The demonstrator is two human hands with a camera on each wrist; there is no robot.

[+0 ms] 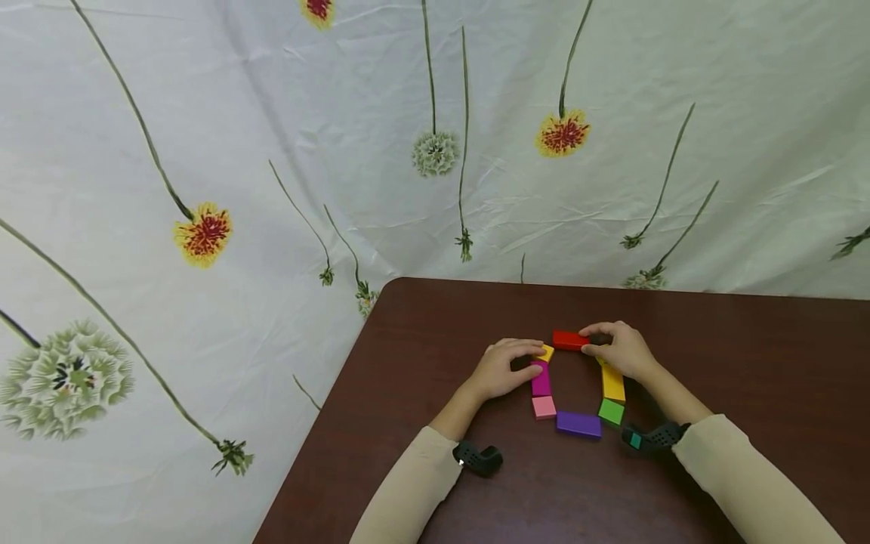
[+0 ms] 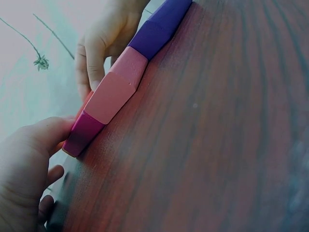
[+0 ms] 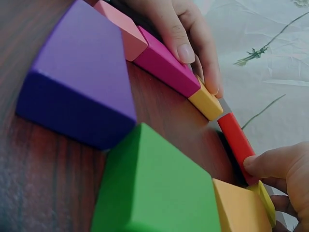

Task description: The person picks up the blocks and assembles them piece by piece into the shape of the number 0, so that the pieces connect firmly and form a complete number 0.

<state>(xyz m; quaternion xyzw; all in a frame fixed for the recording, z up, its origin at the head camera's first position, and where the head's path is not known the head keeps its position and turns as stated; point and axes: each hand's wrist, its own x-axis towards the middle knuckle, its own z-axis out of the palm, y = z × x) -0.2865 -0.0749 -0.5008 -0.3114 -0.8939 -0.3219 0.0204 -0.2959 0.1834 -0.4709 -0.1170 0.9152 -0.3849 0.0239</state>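
Note:
Coloured wooden blocks form a ring on the brown table. My left hand (image 1: 503, 368) touches its left side: the thumb rests on a magenta block (image 3: 166, 63), and the fingertips are at a small yellow-orange block (image 3: 206, 100). At the far side, my right hand (image 1: 621, 351) pinches a red block (image 1: 567, 341) by its right end, thumb on the near face. By that hand are a yellow piece (image 3: 265, 203), partly hidden, and a longer orange-yellow block (image 1: 613, 383). A green block (image 1: 611, 412), a purple block (image 1: 578, 425) and a pink block (image 1: 544, 408) make up the near part.
The dark brown table (image 1: 435, 325) ends in a rounded far left corner and a slanting left edge. A pale cloth (image 1: 381, 136) printed with flowers hangs behind it. Black wrist bands (image 1: 479, 459) sit near both cuffs, the right one close to the green block.

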